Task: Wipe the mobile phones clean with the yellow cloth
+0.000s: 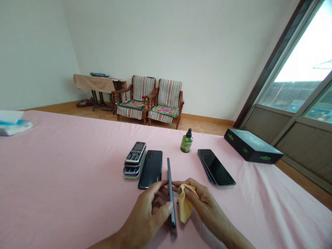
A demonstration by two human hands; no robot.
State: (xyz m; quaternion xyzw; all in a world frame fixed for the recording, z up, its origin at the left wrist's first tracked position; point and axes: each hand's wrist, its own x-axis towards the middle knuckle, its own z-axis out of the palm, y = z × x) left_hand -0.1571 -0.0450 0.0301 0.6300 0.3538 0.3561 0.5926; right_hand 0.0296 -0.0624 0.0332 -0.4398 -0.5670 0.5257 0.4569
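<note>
A smartphone (171, 199) stands on edge between my hands, its thin side toward me. My left hand (149, 211) grips it, thumb and fingers at its left side. My right hand (204, 204) is closed on a yellow cloth (185, 207), and its fingertips reach the phone's right face. Just left of my hands lies a dark smartphone (150, 169), back up. Beside that is a stack of keypad phones (135, 159). To the right, a black smartphone (216, 167) lies screen up on top of another.
A green spray bottle (186, 141) stands beyond my hands. At the right edge sits a black box (251, 147). White and blue packaging (14, 122) lies far left on the pink cloth (64, 180). Two wooden chairs (166, 100) and a small table (100, 83) stand by the wall.
</note>
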